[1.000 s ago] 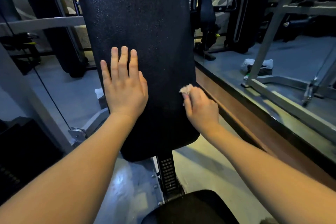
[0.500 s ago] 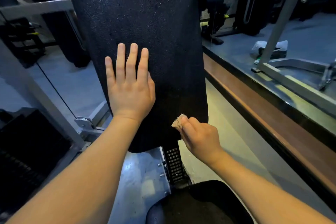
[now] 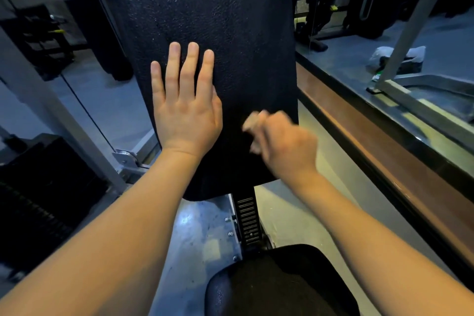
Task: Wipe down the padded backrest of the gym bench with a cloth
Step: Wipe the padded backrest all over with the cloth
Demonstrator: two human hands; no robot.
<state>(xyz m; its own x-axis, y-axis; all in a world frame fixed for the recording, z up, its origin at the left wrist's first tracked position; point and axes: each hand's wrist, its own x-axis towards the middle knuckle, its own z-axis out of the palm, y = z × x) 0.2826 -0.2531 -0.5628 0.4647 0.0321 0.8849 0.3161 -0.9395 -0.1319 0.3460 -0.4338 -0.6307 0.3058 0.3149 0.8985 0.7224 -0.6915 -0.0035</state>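
The left hand (image 3: 186, 113) is being pressed flat, fingers spread, on the padded backrest (image 3: 205, 33). A pale cloth (image 3: 252, 123), blurred and mostly hidden, is being gripped against the pad's lower right by the closed right hand (image 3: 287, 143).

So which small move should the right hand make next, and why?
Probably sweep the cloth left across the backrest. The right hand grips it near the right edge, low down, and the left hand lies flat, steadying the pad.

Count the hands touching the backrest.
2. The left hand lies flat on the backrest, mid-left; the right hand, blurred, holds the cloth against its lower right.
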